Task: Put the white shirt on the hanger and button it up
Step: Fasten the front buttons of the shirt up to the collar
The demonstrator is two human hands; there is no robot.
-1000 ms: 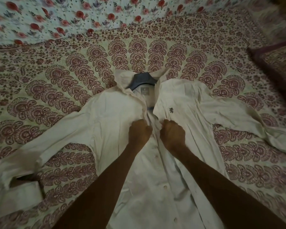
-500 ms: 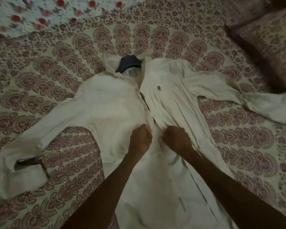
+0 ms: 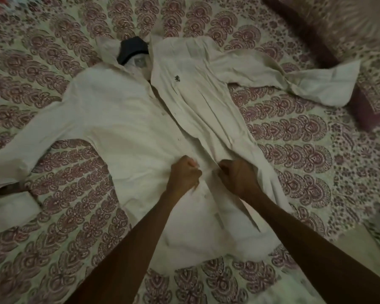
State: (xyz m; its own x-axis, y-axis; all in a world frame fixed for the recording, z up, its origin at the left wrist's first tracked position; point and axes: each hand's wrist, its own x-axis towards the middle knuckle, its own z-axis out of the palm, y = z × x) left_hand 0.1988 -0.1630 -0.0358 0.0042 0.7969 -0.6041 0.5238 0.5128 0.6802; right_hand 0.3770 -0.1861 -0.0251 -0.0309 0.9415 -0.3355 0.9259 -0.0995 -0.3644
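One white shirt (image 3: 123, 119) lies spread out, with two sleeves: one sleeve (image 3: 29, 139) reaching left, the other sleeve (image 3: 294, 82) reaching right. One dark hanger (image 3: 133, 49) shows at the collar. One small embroidered emblem (image 3: 177, 78) sits on the chest. Two hands are in view, the left hand (image 3: 184, 175) and the right hand (image 3: 237, 176). One patterned bedspread (image 3: 305, 139) lies beneath, and one cushion (image 3: 360, 25) at upper right.

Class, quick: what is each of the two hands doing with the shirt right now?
Left hand: closed, gripping the white shirt at its front edge.
Right hand: closed, gripping the shirt's other front edge.
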